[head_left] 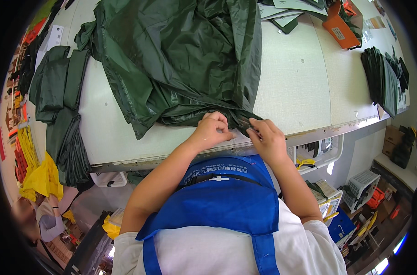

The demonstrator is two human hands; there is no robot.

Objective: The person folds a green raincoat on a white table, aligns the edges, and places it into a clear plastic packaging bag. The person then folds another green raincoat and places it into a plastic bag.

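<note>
A dark green raincoat [181,55] of thin, shiny fabric lies crumpled across the table in front of me. Its zipper [217,104] runs along the near edge and ends close to my fingers. My right hand [270,141] pinches the zipper's end at the raincoat's lower right corner; a small shiny bit shows between the fingertips. Just left of it, my left hand [210,132] is closed in a pinch over the table's front edge. What its fingers hold, if anything, is too small to make out, though a thin pale strand hangs nearby.
Folded green garments [57,87] hang over the table's left edge. At the far right are an orange box [340,27] and a stack of dark green pieces [380,80]. White baskets [330,153] sit below the tabletop. Another person handles yellow fabric [45,176] at lower left.
</note>
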